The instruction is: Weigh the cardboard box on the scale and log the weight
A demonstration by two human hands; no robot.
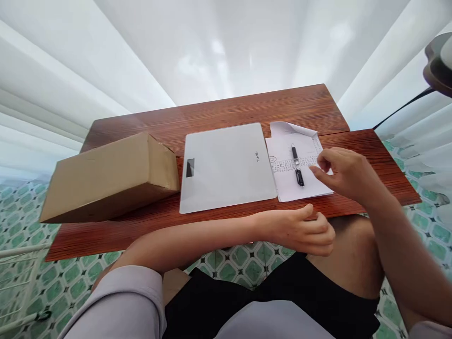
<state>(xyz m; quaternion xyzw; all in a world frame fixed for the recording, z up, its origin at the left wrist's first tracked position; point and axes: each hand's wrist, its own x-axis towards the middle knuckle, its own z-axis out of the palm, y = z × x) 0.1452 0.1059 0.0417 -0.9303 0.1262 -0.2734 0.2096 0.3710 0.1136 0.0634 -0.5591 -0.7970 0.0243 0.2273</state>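
Note:
My right hand (348,174) is over the right edge of a small stack of printed papers (282,186). Its fingers are loosely bent, the thumb stands apart from them, and nothing shows between them. A black pen (296,165) lies on the papers just left of that hand. My left hand (300,230) reaches across at the table's front edge, below the papers. Its fingers curl loosely with the thumb apart, and I see nothing in it. Left of the papers a flat white scale (226,165) lies on the table, its small dark display on the left side.
A closed brown cardboard box (106,174) rests at the left end of the brown wooden table (219,110). White curtains (229,52) hang behind and around it. A white metal rack (24,282) stands at lower left, and a dark rounded object (436,70) is at upper right.

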